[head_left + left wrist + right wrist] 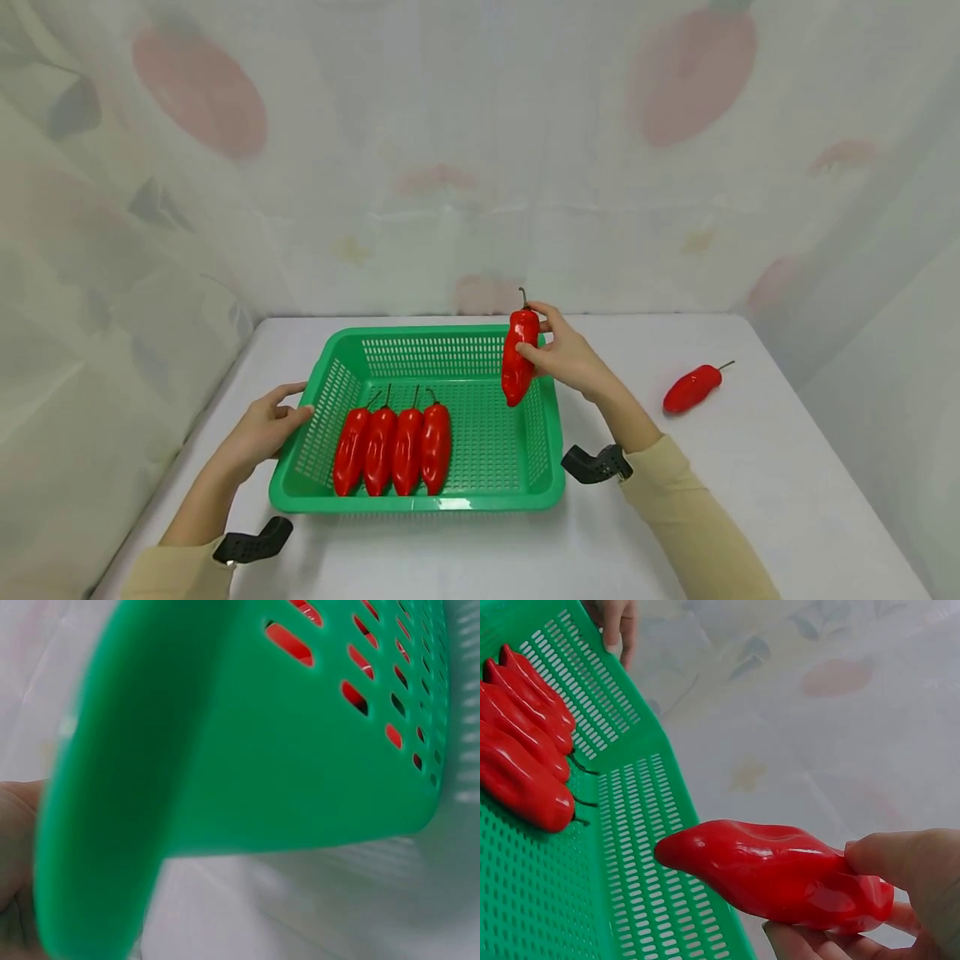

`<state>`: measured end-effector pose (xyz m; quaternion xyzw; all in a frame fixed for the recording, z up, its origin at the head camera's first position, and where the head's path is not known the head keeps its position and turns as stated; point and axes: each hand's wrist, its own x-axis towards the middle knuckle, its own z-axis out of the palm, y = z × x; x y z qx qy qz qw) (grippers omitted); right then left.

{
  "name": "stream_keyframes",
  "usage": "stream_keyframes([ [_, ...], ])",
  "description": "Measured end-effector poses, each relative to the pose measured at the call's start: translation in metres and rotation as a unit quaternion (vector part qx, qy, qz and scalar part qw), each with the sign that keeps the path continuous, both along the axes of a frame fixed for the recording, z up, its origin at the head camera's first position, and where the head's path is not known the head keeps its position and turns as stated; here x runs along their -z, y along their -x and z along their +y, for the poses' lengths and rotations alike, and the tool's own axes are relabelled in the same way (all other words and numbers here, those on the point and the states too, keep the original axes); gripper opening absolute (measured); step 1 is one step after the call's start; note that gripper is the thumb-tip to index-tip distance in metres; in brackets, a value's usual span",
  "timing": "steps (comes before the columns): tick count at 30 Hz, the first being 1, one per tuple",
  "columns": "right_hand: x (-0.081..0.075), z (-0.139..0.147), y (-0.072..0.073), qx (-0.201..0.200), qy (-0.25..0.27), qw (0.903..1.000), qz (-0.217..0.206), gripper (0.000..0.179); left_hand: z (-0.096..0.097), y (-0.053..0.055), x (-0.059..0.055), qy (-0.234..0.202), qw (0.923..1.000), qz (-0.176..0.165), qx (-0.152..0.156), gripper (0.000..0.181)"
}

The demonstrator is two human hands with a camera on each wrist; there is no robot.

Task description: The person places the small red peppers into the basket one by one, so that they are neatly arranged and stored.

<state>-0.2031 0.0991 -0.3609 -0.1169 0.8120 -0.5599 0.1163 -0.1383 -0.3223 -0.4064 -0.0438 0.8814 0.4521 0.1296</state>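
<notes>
A red pepper [517, 371] with a dark curved stem is pinched between the thumb and fingers of my right hand [567, 357]. It hangs tip down over the right part of a green plastic basket [495, 502]. In the right wrist view the held pepper [772, 874] looks glossy and lumpy. My left hand [258, 429] holds the basket's left rim, thumb on the edge; its other fingers are partly hidden. Several red peppers [407, 450] lie side by side in the basket's left half, stems pointing away from me.
One more red pepper [692, 389] lies on the white tabletop [750, 483], right of the basket. Behind and at the sides hangs a pale curtain [450, 208] with faded fruit prints. Slotted walls surround the basket's inside.
</notes>
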Motion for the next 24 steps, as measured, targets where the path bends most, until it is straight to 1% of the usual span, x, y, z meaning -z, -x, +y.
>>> stream_keyframes([
  [4,0.001,-0.009,0.002,-0.005,0.003,0.9999,-0.011,0.069,-0.001,0.001,0.001,-0.004,1.0,0.0,0.0,0.063],
  [10,0.003,-0.021,0.002,-0.01,-0.012,0.9996,-0.025,0.067,0.0,0.002,0.002,-0.01,0.9999,-0.001,0.002,0.063],
  [12,0.005,-0.024,0.001,-0.019,-0.022,0.9991,-0.032,0.066,0.0,0.002,0.002,-0.01,0.9999,-0.001,0.0,0.063],
  [15,0.009,-0.029,0.0,-0.038,-0.016,0.9981,-0.045,0.066,0.001,0.002,0.003,-0.009,1.0,0.0,-0.001,0.063],
  [16,0.007,-0.031,-0.002,-0.045,-0.019,0.9976,-0.049,0.066,0.001,0.002,0.003,-0.008,1.0,-0.001,-0.001,0.063],
  [19,0.011,-0.038,-0.001,-0.054,-0.018,0.9965,-0.062,0.066,0.001,0.001,0.003,-0.003,1.0,-0.001,-0.002,0.063],
  [22,0.013,-0.044,0.001,-0.056,-0.029,0.9956,-0.07,0.067,0.0,0.002,0.002,-0.002,1.0,0.002,0.0,0.063],
  [23,0.018,-0.046,0.004,-0.056,-0.029,0.9953,-0.073,0.068,-0.001,0.002,0.002,-0.002,1.0,0.005,0.002,0.063],
  [24,0.018,-0.047,0.004,-0.056,-0.033,0.9952,-0.073,0.068,-0.001,0.002,0.001,-0.002,1.0,0.005,0.002,0.063],
])
